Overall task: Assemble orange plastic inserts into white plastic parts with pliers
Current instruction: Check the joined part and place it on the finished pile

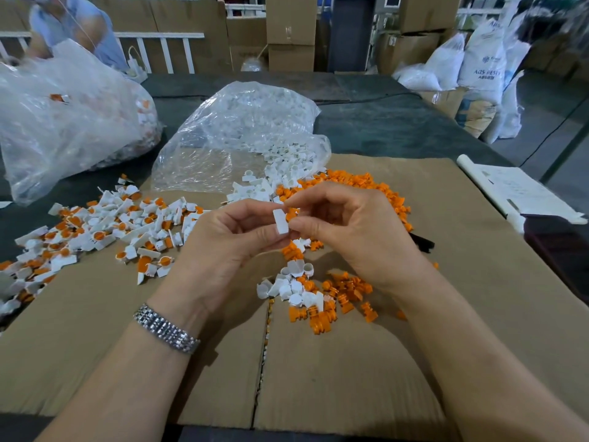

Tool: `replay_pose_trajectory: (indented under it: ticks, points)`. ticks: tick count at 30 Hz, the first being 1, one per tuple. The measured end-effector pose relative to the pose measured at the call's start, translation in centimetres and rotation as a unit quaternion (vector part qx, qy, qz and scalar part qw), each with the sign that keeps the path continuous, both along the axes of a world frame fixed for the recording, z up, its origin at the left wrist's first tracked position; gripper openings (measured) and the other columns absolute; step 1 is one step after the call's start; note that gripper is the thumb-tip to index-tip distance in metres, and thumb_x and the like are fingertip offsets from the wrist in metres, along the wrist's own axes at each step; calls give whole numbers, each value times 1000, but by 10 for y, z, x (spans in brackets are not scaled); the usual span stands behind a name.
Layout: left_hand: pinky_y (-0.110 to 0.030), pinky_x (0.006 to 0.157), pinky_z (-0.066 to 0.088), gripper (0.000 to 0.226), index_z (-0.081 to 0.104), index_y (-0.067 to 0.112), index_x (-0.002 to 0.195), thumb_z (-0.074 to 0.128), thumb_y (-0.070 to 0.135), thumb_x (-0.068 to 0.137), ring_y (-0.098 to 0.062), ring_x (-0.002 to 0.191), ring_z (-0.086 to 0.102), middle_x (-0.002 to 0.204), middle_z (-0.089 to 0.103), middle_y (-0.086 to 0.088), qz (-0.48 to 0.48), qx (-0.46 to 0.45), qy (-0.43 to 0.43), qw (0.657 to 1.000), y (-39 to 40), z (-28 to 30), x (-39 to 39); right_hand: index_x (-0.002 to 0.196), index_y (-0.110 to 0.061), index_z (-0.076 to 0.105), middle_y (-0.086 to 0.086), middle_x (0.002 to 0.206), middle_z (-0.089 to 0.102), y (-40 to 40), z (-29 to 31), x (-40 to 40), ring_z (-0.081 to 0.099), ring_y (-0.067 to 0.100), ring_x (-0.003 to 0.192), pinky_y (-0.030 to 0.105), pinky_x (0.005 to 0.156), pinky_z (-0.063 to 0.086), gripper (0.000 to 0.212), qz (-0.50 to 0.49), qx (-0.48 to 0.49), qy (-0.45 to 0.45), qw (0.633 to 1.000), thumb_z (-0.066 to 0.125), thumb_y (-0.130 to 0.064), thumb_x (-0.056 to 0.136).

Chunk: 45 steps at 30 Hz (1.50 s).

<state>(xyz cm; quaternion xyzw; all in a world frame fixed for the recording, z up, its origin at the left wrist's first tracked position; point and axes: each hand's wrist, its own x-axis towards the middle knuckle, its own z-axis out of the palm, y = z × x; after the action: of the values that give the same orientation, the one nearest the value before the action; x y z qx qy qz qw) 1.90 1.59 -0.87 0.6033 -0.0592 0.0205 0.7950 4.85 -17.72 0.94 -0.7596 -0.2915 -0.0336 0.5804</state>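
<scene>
My left hand [223,237] and my right hand [347,228] meet above the cardboard, both pinching one white plastic part [281,221]. An orange insert [291,214] shows just behind the part, under my right fingertips. Loose orange inserts [366,189] lie heaped behind my right hand. Below my hands sits a small mixed cluster of white parts and orange inserts [318,298]. A spread of assembled white-and-orange pieces [105,231] covers the left side. A dark handle-like object [422,242], possibly the pliers, pokes out from under my right hand.
A clear bag of white parts [248,129] lies open behind the piles. A larger bag [63,116] of assembled pieces stands at the left. Flat cardboard [318,378] covers the dark table. A paper sheet [516,193] lies at the right. Another person [73,27] stands far left.
</scene>
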Motion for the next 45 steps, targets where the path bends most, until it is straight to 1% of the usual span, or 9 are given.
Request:
replay_pose_trajectory:
  ticks: [6,9,13,17,23,32,37,40,45]
  points:
    - [-28,78,61,23,82,15,90,80,10,68,-27,93,77,99,78,-17,-8,-26,5,1000,-1,2,-1,110,-16,74,0,89,70,-1,0,0,70,15,86,32,83,60,21,18,8,-8,1000,76,-11,89]
    - [-26,78,60,20,82,15,88,82,13,68,-23,92,76,98,78,-12,3,-13,2,1000,-1,3,-1,108,-14,74,2,90,69,1,-2,0,68,16,86,28,80,58,21,-4,-5,-48,999,77,-11,88]
    - [-26,72,59,11,82,10,89,79,8,78,-22,82,73,88,76,-14,5,-9,13,1000,2,5,0,108,-13,73,1,92,69,3,-4,0,66,18,86,33,80,57,21,-29,-37,-96,994,78,-10,88]
    - [-27,72,60,25,81,7,87,88,17,66,-26,78,75,87,76,-18,32,14,28,999,2,5,0,106,-11,73,-1,91,68,4,-6,2,65,15,85,27,78,56,20,-36,-52,-129,990,78,-10,87]
    - [-22,63,59,7,82,10,77,80,11,70,-19,66,72,73,73,-12,53,-34,75,995,0,4,0,103,-10,73,-2,93,68,7,-8,1,65,12,85,26,79,55,18,-32,-72,-135,988,78,-8,86]
    - [-26,69,61,23,78,4,85,84,10,63,-27,76,76,85,76,-21,37,-35,60,997,-3,6,-1,105,-13,73,-2,90,69,6,-10,3,65,13,84,26,78,56,21,-57,-54,-125,989,79,-8,86]
    - [-27,66,63,32,72,1,90,84,11,62,-25,70,75,82,75,-18,39,-38,69,996,-4,6,0,104,-13,73,-1,90,69,8,-11,3,66,14,85,30,79,57,20,-51,-54,-120,990,80,-9,86]
    - [-27,68,64,30,70,-2,93,81,7,67,-24,71,75,83,75,-19,39,-42,77,995,-3,6,0,106,-14,73,-2,90,68,8,-10,3,66,14,85,31,80,57,21,-41,-60,-108,992,79,-9,86]
    - [-25,62,61,26,71,2,88,81,7,65,-25,70,76,80,75,-15,51,-34,72,996,-5,7,-1,107,-12,72,-2,93,69,3,-7,4,67,15,88,31,82,57,20,-32,-69,-85,993,76,-7,88]
